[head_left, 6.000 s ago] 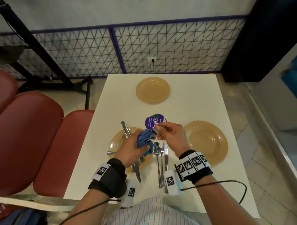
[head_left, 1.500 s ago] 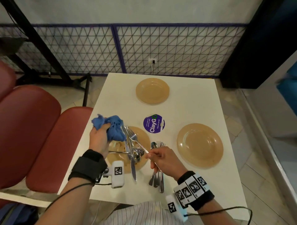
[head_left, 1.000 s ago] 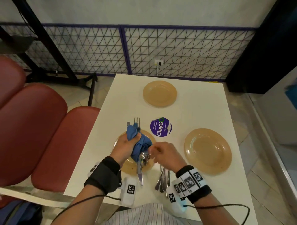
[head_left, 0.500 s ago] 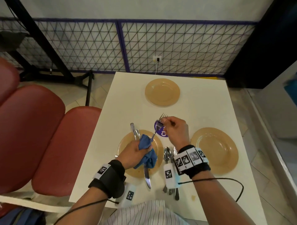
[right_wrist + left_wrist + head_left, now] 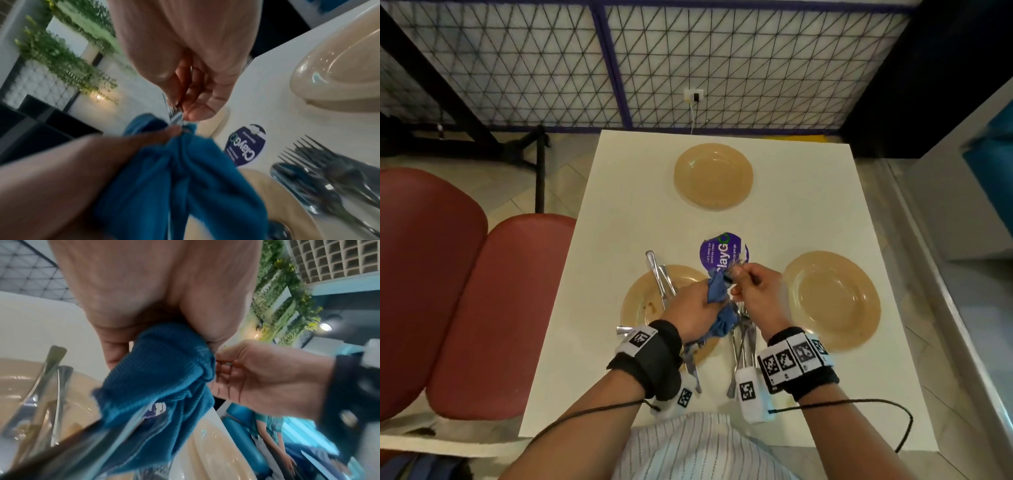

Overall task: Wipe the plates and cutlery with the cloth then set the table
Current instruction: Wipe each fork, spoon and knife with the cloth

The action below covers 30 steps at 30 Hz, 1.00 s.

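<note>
My left hand (image 5: pixel 697 303) grips a bunched blue cloth (image 5: pixel 717 294) wrapped round a fork (image 5: pixel 736 263). My right hand (image 5: pixel 744 282) pinches that fork near its head, tines toward the purple sticker (image 5: pixel 724 251). In the right wrist view the fork's (image 5: pixel 176 117) metal shows between my fingers (image 5: pixel 197 104) and the cloth (image 5: pixel 185 178). Both hands hover over the near-left tan plate (image 5: pixel 643 301), which holds more cutlery (image 5: pixel 658 274). A pile of forks and spoons (image 5: pixel 743 339) lies on the table to its right. Two more tan plates stand at the far middle (image 5: pixel 713 176) and the right (image 5: pixel 832 301).
The white table (image 5: pixel 619 212) ends near my body. Red seats (image 5: pixel 493 308) stand to its left, and a wire-mesh railing (image 5: pixel 722 68) runs behind it. A grey ledge (image 5: pixel 962 308) lines the right side. A black cable (image 5: pixel 876 404) trails from my right wrist.
My left hand has slid the cloth up the fork toward its head, and the two hands now meet. Before that my right hand lifted this fork off the near-left plate.
</note>
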Each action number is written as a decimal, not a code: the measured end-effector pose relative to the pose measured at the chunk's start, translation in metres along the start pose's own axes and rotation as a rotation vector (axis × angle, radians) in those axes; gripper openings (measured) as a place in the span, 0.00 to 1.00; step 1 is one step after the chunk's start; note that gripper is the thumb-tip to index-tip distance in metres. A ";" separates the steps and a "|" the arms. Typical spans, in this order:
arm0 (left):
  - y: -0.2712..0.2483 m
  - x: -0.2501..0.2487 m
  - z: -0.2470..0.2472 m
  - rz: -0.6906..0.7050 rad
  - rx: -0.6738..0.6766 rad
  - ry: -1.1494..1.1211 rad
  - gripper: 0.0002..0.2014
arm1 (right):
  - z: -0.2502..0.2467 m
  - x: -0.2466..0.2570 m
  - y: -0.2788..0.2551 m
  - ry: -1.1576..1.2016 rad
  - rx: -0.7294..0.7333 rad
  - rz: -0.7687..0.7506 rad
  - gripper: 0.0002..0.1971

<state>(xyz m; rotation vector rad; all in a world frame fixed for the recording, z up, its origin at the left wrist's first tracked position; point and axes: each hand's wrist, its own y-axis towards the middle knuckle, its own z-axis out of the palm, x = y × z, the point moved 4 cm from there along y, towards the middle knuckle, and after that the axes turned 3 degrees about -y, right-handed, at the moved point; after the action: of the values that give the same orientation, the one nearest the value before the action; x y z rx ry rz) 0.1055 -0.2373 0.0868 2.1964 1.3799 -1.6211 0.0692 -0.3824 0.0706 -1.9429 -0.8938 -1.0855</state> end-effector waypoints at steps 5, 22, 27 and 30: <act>-0.011 0.027 0.006 -0.060 0.114 0.033 0.08 | -0.037 -0.025 0.012 0.177 -0.151 0.168 0.06; -0.077 0.083 -0.048 -0.355 -0.318 -0.144 0.10 | -0.017 -0.120 -0.013 -0.287 0.135 0.235 0.13; -0.089 0.095 -0.046 -0.390 -0.393 -0.227 0.12 | -0.001 -0.120 -0.010 -0.428 0.199 0.231 0.07; -0.097 0.103 -0.049 -0.395 -0.431 -0.259 0.12 | 0.003 -0.118 -0.006 -0.529 0.220 0.217 0.05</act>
<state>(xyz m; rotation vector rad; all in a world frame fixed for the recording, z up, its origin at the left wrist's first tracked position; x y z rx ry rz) 0.0779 -0.0918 0.0666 1.4899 1.9415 -1.4593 0.0181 -0.4028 -0.0338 -2.1093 -0.9968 -0.3294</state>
